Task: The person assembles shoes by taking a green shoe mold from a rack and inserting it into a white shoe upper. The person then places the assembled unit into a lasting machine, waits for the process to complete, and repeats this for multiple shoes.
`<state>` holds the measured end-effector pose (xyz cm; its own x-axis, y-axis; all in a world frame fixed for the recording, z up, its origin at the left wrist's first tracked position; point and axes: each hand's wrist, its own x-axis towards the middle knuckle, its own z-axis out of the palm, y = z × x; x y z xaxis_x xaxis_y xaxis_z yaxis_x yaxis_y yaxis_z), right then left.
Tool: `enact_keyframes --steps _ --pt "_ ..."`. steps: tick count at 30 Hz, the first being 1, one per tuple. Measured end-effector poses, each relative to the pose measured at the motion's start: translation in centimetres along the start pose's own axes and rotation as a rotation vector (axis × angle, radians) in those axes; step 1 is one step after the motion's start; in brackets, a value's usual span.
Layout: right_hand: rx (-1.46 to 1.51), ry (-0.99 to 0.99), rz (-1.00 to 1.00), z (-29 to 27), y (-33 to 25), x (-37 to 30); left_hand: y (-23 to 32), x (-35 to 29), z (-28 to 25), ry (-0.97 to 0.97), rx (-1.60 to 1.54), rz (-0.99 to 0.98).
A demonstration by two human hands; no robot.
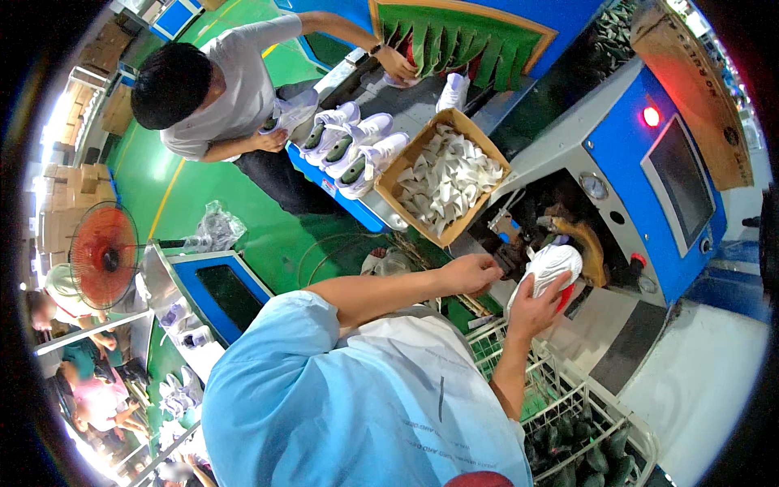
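While the person's right hand (535, 307) grips a white shoe (555, 261) just in front of the machine (623, 174), the left hand (471, 274) hangs beside it, fingers loosely curled, with nothing visible in its grasp. The shoe lies at the near side of the machine's dark recess, close to a curved yellowish part (586, 243); whether it touches that part cannot be told. A red lamp (652, 117) glows on the blue front panel, and a patch of red shows by the gripping fingers, though what it belongs to is unclear.

As to progress, the work on this one shoe appears to be under way: it is in the hand rather than set down, and its position suggests a stage between handling and pressing or release, which of these cannot be settled here. To the upper left, a row of white shoes (381, 154) stands on the bench, where a co-worker (243, 89) holds another shoe and reaches to green flaps (458, 49); whether the row is finished or waiting is not shown. A carton (396, 200) well filled with white pieces (450, 178) and a wire basket of dark pieces (596, 456) suggest that plenty remains
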<state>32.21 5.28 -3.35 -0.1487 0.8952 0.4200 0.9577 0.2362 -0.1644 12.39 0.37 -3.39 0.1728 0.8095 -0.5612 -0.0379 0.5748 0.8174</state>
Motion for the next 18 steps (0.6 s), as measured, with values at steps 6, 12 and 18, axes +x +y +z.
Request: enact_keyframes --steps 6,12,18 --pt "0.089 -0.289 0.029 -9.5 -0.4 -8.7 -2.2 0.3 3.7 -0.422 -0.673 -0.231" --pt "1.063 -0.593 0.769 -9.8 0.3 -6.1 -5.3 -1.5 0.9 -0.662 -0.399 -0.466" --pt "1.588 -0.020 1.358 -1.1 -4.4 -3.0 -4.0 -4.6 -5.2 -0.404 -0.024 -0.232"
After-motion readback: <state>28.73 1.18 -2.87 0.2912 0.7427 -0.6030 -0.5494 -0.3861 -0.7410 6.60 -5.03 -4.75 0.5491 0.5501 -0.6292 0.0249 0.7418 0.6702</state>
